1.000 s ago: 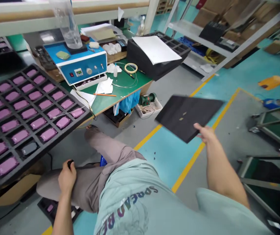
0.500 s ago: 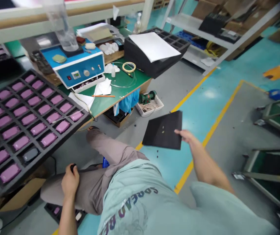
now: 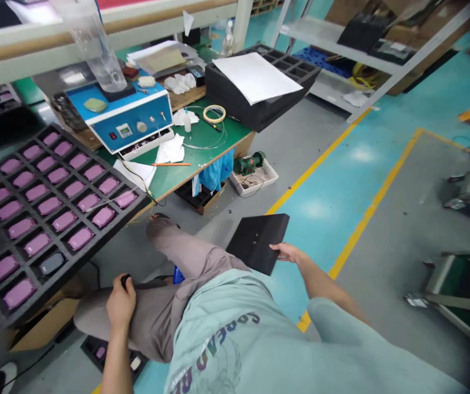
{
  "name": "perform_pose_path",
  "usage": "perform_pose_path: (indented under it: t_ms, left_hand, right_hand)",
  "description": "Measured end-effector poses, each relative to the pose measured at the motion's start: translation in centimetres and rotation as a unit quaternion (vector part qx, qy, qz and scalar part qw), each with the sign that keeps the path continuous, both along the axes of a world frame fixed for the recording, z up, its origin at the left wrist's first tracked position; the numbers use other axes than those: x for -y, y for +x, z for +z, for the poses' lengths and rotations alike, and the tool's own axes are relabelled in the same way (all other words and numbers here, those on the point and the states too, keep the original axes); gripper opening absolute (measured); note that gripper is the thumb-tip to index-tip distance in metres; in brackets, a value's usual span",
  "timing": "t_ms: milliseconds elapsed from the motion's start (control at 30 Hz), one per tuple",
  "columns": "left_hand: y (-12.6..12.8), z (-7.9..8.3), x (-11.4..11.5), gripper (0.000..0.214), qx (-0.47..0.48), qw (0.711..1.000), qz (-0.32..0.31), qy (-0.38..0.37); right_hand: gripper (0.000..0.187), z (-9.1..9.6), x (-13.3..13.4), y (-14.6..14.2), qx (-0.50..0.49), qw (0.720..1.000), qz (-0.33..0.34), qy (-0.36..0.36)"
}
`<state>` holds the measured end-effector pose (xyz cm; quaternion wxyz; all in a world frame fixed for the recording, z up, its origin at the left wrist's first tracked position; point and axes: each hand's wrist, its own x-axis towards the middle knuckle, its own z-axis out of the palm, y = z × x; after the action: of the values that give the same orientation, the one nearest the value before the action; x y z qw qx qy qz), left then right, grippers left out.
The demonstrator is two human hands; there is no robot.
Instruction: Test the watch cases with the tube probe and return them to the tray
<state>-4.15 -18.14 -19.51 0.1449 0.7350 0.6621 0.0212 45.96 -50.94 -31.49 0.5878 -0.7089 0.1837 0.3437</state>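
My right hand [image 3: 290, 253] grips the near right edge of a flat black panel [image 3: 255, 238], out over the floor beside my knee. The panel is tilted, and a few tiny pale specks lie on its face. On my thigh rests my left hand [image 3: 120, 301], fingers curled around a small black object [image 3: 125, 280]; most of it is hidden, so its kind does not show. In front of that hand, a black foam tray [image 3: 73, 257] holds several pink-purple oblong pieces [image 3: 81, 238] and one dark grey piece [image 3: 52, 264].
A blue control box [image 3: 130, 128] stands on the green bench [image 3: 169, 180]. Paper lies on stacked black trays [image 3: 235, 104] at the bench end. On the floor sit a white bin [image 3: 255, 183] with a green motor and, by my leg, another tray [image 3: 91, 355]. Carts [image 3: 436, 298] stand right.
My right hand has brought the black panel down and left, closer to my lap, and its tilt has changed. My left hand stays on my thigh with the small black object.
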Motion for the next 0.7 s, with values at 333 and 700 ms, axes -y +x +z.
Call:
perform_pose_path:
  t_ms: [333, 700]
  left_hand:
    - [5.2, -2.5, -4.3, 0.023, 0.255, 0.962, 0.086, -0.038]
    - [13.8, -7.0, -8.6, 0.025, 0.404, 0.86, 0.202, -0.235]
  right_hand:
    - [0.029, -0.9, 6.2, 1.9, 0.002, 0.996, -0.03, 0.079]
    - [0.031, -1.9, 5.2, -0.9, 0.189, 0.976, -0.076, 0.077]
